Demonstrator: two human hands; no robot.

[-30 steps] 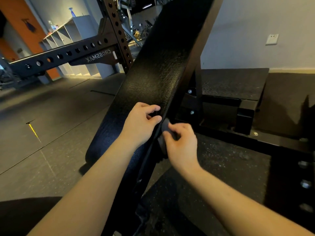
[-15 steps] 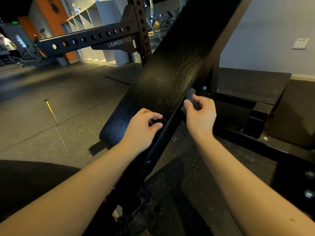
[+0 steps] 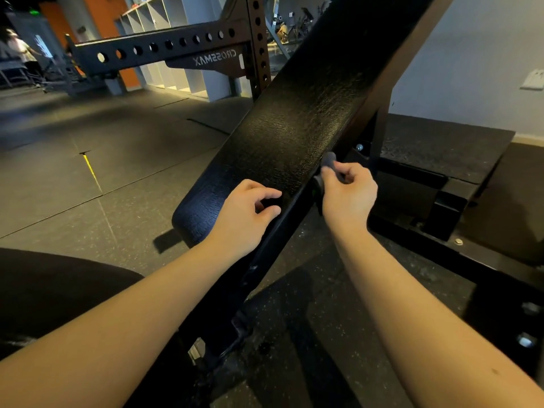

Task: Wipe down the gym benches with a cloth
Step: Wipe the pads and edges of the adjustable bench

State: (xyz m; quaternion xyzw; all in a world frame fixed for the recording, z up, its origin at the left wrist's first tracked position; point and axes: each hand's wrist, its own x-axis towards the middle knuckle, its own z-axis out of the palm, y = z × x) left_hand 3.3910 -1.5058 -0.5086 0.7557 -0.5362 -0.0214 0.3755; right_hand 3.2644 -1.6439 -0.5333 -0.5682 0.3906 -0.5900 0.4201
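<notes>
the black bench pad point(image 3: 294, 136) runs on a slant from the near left, where its rounded end sits low over the floor point(image 3: 117, 178), up toward the far right and out of the top of the view; its textured cover catches a dull shine in the middle. the left hand point(image 3: 247, 213) rests on the near part of the pad by its right edge, fingers curled narrow and thumb close to the forefinger, and i cannot tell whether it grips the edge or only lies there. the right hand point(image 3: 347, 195) is just beside the pad's right edge, a little farther along than the left, fingers bent and pinching a small dark grey cloth point(image 3: 328, 159); a bunched end of the cloth sticks up past the fingertips and touches the pad's side edge. below that edge the dark steel bench frame point(image 3: 279, 234) runs along the same slant down toward the near side. a bolt point(image 3: 359, 147) shows on the frame just beyond the cloth. to the right lies a low black platform point(image 3: 441, 148) against a pale wall with a white wall plate point(image 3: 532, 79). on the far left a perforated rack beam point(image 3: 164, 50) with mirrored lettering meets a perforated upright point(image 3: 259, 39), with grey open shelving point(image 3: 176, 39) behind it. a yellow mark point(image 3: 91, 172) lies on the floor at left, and a person point(image 3: 20, 51) stands at the far left.
</notes>
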